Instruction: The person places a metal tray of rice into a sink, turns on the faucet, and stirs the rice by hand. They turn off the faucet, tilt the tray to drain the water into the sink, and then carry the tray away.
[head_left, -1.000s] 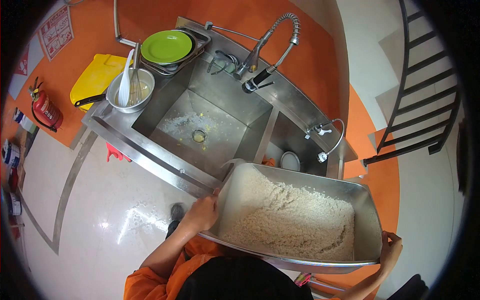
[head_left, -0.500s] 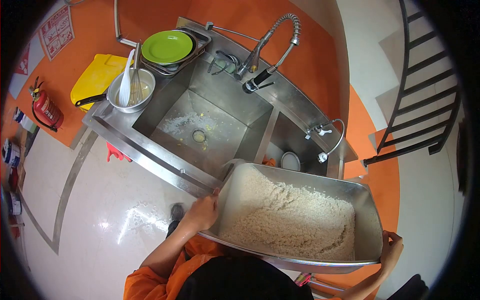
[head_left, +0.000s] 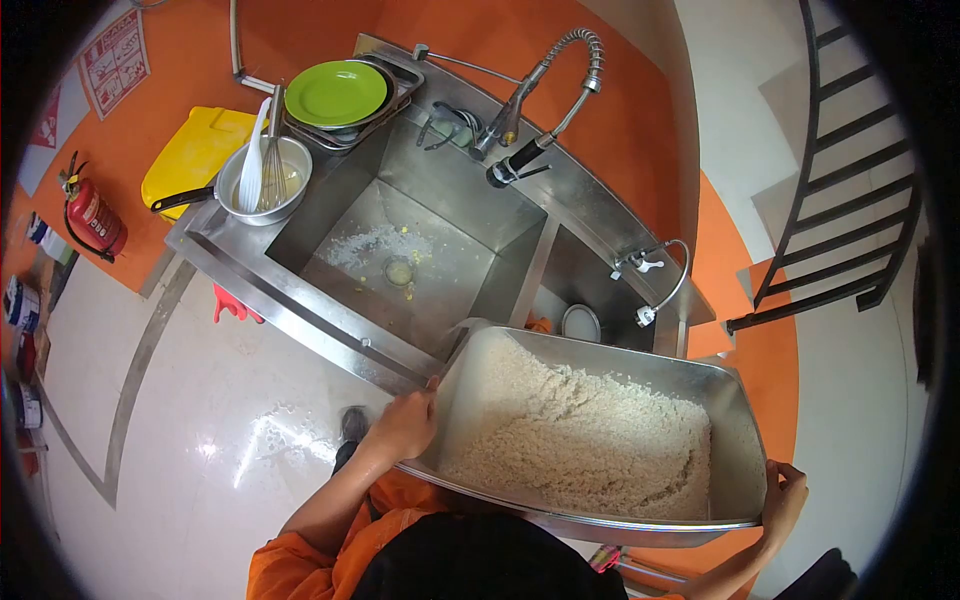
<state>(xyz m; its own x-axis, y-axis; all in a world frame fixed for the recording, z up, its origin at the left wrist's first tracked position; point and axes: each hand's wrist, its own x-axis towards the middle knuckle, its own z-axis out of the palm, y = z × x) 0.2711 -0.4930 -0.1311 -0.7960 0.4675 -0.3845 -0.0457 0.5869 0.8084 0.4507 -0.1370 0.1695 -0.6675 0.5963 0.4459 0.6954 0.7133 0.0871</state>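
Observation:
A deep rectangular steel pan (head_left: 735, 430) with a thick layer of pale, rice-like grains (head_left: 590, 440) is tilted at the sink's front right edge. My left hand (head_left: 403, 427) grips its left end, fingers wrapped at the rim. At the opposite end, my right hand (head_left: 785, 497) is closed on the right corner. Behind the pan is the steel sink (head_left: 460, 240), whose large left basin has white grains and yellow bits around the drain. A small round white dish (head_left: 581, 323) lies in the right basin, partly behind the pan.
A coiled spray faucet (head_left: 520, 155) and a smaller hose tap (head_left: 647, 315) reach over the basins. On the left counter stand a saucepan (head_left: 290, 205) with a whisk and white spoon, and a green plate (head_left: 335, 93) on stacked trays. A fire extinguisher (head_left: 97, 218) is at far left.

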